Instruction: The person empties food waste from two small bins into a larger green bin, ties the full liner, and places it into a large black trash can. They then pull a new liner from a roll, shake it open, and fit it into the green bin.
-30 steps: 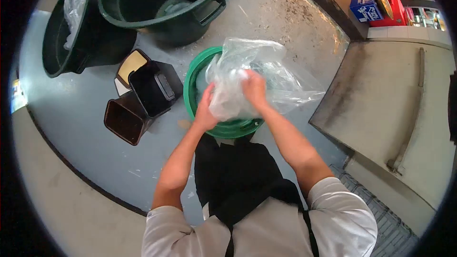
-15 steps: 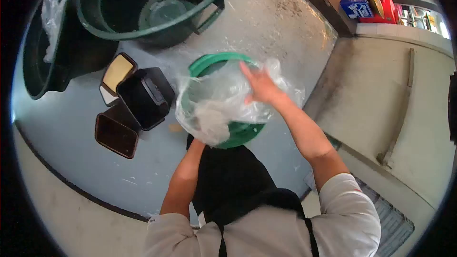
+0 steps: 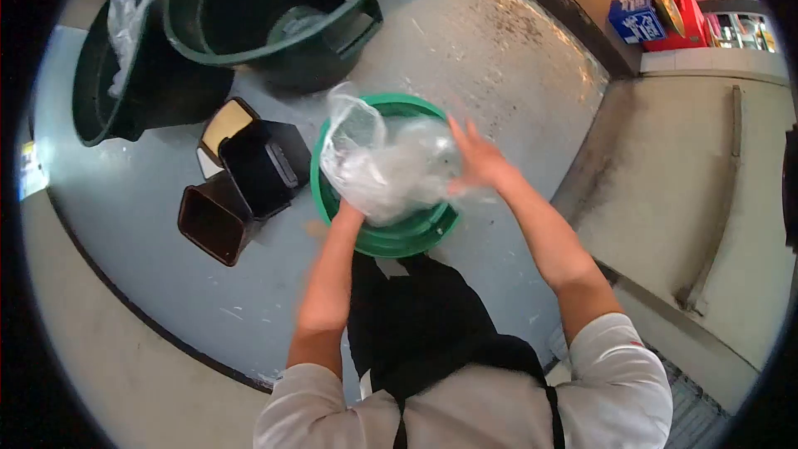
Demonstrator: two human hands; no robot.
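Note:
A clear plastic bag (image 3: 391,170), crumpled and partly smeared by motion, spreads over the mouth of a round green bin (image 3: 399,243). My left hand (image 3: 352,209) is at the bag's lower left, inside the bin's rim; bunched plastic covers its fingers, and the bag gathers around it. A loose loop of the bag stands up at the upper left. On the right, my right hand (image 3: 482,158) has its fingers spread and its thumb apart, right at the bag's edge above the rim.
Black rectangular bins (image 3: 258,170) lie together to the left on the grey floor (image 3: 249,308). Two large dark green tubs stand beyond, one (image 3: 332,58) with a plastic bag inside. A pale wall (image 3: 665,183) rises at the right, with blue and red boxes (image 3: 638,18) above it.
The bag has bunched up and shifted left, its loop rising at the upper left. More of the green bin shows. My right hand has moved slightly right and down, still spread.

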